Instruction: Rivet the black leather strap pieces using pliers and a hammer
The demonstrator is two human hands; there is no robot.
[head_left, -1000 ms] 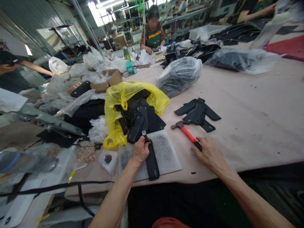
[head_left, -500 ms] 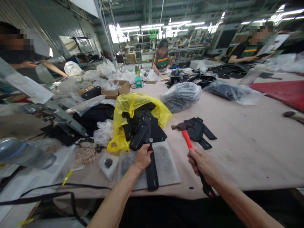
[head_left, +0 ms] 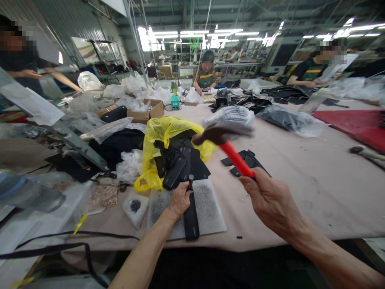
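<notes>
Hammer [head_left: 225, 136] now way higher up, clamped in fingers of right hand [head_left: 272, 196], metal tool [head_left: 191, 178] pinched by fingers of left hand [head_left: 179, 199] at black strip [head_left: 191, 224], so probably mid-hammering.

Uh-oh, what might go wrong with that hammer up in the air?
The claw hammer in the right hand might miss the metal punch and hit the left hand, whose fingers pinch it just below its small top. Or the punch might slip, perhaps marking the black strip beneath in the wrong spot.
</notes>
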